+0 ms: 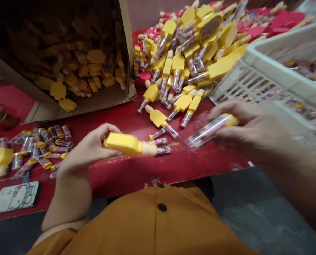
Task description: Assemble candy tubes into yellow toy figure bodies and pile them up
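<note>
My left hand is closed on a yellow popsicle-shaped piece, whose pale stick end points right and is blurred. Over the table's right part, my right hand grips a clear tube with a yellow cap; its clear end points down and left. The two held things are apart. Between my hands, several small capped tubes lie on the red table. Just above them rests a yellow piece with a clear tube attached.
A cardboard box of yellow pieces stands at the upper left. Yellow and pink pieces are heaped at the back. A white basket of tubes is at right. Loose tubes and a phone lie at left.
</note>
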### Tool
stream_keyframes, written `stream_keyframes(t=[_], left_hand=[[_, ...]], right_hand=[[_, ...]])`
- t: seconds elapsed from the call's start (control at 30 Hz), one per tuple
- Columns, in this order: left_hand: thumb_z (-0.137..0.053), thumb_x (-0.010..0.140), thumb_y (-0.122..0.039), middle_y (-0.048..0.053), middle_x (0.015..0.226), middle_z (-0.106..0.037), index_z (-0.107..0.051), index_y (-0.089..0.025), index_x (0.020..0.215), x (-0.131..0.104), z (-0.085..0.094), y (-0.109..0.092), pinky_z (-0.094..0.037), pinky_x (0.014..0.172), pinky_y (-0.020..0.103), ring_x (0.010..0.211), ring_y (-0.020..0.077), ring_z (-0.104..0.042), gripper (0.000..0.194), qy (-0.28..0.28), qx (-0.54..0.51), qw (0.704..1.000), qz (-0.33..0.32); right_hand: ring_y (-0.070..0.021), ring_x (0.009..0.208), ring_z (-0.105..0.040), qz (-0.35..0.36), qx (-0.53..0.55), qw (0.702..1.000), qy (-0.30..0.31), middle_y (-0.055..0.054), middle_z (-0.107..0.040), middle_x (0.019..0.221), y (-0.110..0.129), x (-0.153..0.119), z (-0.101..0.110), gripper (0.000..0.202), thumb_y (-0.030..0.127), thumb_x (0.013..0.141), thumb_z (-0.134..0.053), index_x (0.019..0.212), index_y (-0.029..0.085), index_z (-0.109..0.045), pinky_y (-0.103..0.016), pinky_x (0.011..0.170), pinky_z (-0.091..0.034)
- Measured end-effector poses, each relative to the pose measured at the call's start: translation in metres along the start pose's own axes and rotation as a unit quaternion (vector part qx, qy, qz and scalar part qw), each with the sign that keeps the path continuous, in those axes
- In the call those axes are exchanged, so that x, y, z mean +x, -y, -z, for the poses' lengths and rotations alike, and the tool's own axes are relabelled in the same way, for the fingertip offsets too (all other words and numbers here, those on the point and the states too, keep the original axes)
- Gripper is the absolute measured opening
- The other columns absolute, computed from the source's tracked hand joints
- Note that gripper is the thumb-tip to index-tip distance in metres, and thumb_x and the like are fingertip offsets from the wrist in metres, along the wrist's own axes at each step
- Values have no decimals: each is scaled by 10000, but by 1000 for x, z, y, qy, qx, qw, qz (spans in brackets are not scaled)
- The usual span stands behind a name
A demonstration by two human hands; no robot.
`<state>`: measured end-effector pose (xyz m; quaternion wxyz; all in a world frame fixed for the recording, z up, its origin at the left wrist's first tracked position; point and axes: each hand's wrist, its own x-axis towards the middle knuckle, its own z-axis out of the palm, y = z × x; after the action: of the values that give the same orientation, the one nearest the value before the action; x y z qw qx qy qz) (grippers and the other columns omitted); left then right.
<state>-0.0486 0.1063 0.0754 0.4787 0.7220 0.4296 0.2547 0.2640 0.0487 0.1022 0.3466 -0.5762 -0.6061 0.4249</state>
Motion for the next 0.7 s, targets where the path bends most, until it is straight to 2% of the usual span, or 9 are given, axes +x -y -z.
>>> stream_keyframes(t=[0.07,0.13,0.3,0.4,0.47,0.53,0.57,0.63,0.7], left_hand=[[-693,613,-199,58,837,-620,-595,-176,864,-6,-2,-9,-461,645,247,746,162,-580,270,194,48,980,-16],[-697,599,-165,52,887,-622,-594,-187,903,-8,-17,-12,-458,701,247,805,159,-581,322,312,-4,950,6],[-714,555,-155,2,803,-597,-537,-171,854,-11,-84,14,-454,623,215,700,108,-562,347,346,-258,882,188],[-725,570,-233,-12,792,-581,-525,-168,842,-17,-104,29,-440,619,218,684,97,-539,343,373,-286,852,230],[-743,552,-260,-19,801,-571,-515,-172,856,-19,-103,31,-428,622,215,701,99,-528,390,343,-262,873,229],[-741,553,-278,-26,781,-556,-513,-167,846,-18,-98,28,-414,610,206,690,95,-513,388,292,-234,900,221],[-736,557,-288,-29,763,-547,-513,-164,838,-16,-95,25,-407,595,200,673,92,-504,379,274,-223,910,217],[-723,569,-310,-35,732,-530,-509,-161,827,-13,-92,20,-394,563,192,637,85,-486,367,261,-197,921,210],[-713,578,-344,-43,699,-514,-504,-160,805,-10,-93,16,-380,536,186,607,80,-468,359,265,-153,931,197]], right_hand=[[-18,493,-448,-14,111,993,43,36,-506,667,-7,1,-20,287,285,669,-654,846,159,-467,-128,434,-346],[-26,548,-487,-35,226,971,76,37,-516,715,-16,5,-40,302,215,634,-664,857,167,-466,-133,496,-392],[-87,695,-557,-37,336,938,77,4,-527,838,-40,8,-68,339,341,690,-620,914,192,-415,-233,651,-478],[-85,537,-519,-39,352,928,113,12,-516,758,-52,1,-66,285,474,837,-390,924,209,-335,-252,525,-471],[-64,393,-406,-18,278,951,136,43,-460,617,-58,-6,-60,261,461,885,-285,944,210,-323,-197,394,-388],[-70,463,-443,57,82,983,151,21,-479,650,-62,-11,-53,224,394,879,-363,978,194,-378,-187,430,-384],[-87,567,-494,112,-35,981,155,-7,-511,725,-63,-14,-50,207,343,864,-417,997,183,-414,-198,496,-408],[-130,746,-524,223,-226,934,167,-53,-541,855,-62,-16,-48,214,284,850,-452,1022,158,-472,-234,616,-419],[-142,719,-513,315,-323,877,163,-58,-555,823,-59,-18,-50,228,283,871,-409,1022,139,-499,-251,608,-395]])
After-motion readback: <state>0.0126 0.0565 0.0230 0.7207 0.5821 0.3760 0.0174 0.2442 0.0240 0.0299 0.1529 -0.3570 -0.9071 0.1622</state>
